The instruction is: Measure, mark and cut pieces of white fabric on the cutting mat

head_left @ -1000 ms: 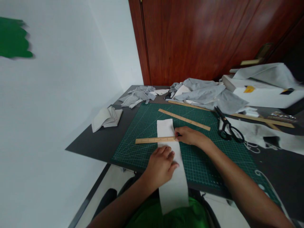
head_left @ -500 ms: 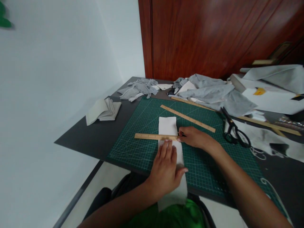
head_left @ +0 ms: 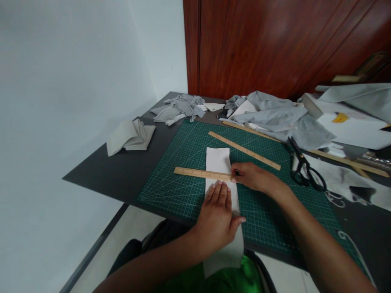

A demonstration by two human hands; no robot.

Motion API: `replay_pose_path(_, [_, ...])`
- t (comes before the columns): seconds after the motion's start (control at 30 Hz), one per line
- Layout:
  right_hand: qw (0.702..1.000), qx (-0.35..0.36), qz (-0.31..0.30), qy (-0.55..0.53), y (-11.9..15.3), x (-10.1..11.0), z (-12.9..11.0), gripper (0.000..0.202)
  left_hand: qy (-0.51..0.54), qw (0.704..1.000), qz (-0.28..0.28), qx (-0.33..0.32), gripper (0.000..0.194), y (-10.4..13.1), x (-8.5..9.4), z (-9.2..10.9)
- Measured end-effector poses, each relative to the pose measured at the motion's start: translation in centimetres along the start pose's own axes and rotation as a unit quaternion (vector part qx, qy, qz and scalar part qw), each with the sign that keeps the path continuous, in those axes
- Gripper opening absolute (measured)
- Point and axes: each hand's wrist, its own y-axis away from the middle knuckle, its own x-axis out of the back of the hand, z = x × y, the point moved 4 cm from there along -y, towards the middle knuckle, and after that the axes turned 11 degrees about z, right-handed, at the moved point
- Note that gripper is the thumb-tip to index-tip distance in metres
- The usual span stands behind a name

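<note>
A white fabric strip [head_left: 218, 159] lies lengthwise on the green cutting mat [head_left: 171, 183], its near end hanging over the table edge toward my lap. Across it rests a wooden ruler [head_left: 191, 172], its right end slightly lower in the picture. My left hand [head_left: 216, 219] presses flat on the strip, fingers stretched out just below the ruler and thumb out to the right. At the strip's right edge, my right hand [head_left: 249, 175] pinches the ruler's right end. A small dark object shows by those fingers; I cannot make out what it is.
Another wooden ruler [head_left: 244, 150] lies farther up the mat. Black scissors [head_left: 305, 169] sit at its right edge beside a white fabric piece [head_left: 339, 179]. Grey scraps [head_left: 180, 108], a larger cloth heap [head_left: 275, 112] and a folded cloth stack [head_left: 131, 136] lie around it. A white box [head_left: 351, 130] stands right.
The ruler has tilted a little, its left end now higher than its right. My left fingertips have slid back from the ruler's edge onto the fabric. The view has shifted slightly.
</note>
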Motion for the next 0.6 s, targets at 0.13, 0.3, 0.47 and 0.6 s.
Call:
replay_pose_path(0.13, [1.000, 0.006, 0.000, -0.018, -0.3, -0.4, 0.7, 0.004, -0.002, 1.000, 0.010, -0.028, 0.072, -1.1, 0.7, -0.7])
replay_pose_path(0.3, [1.000, 0.007, 0.003, -0.026, -0.2, -0.4, 0.7, 0.004, -0.005, 0.999, 0.052, 0.000, 0.022, -3.2, 2.8, -4.8])
replay_pose_path(0.47, [1.000, -0.004, -0.007, -0.021, -0.2, -0.2, 0.4, 0.003, -0.030, 0.993, 0.072, 0.085, 0.043, -3.9, 4.0, -10.0])
replay_pose_path(0.6, [0.999, 0.011, -0.017, -0.027, 0.0, -0.1, -0.1, 0.005, 0.006, 0.995, 0.029, 0.099, 0.024, -3.9, 3.6, -11.4])
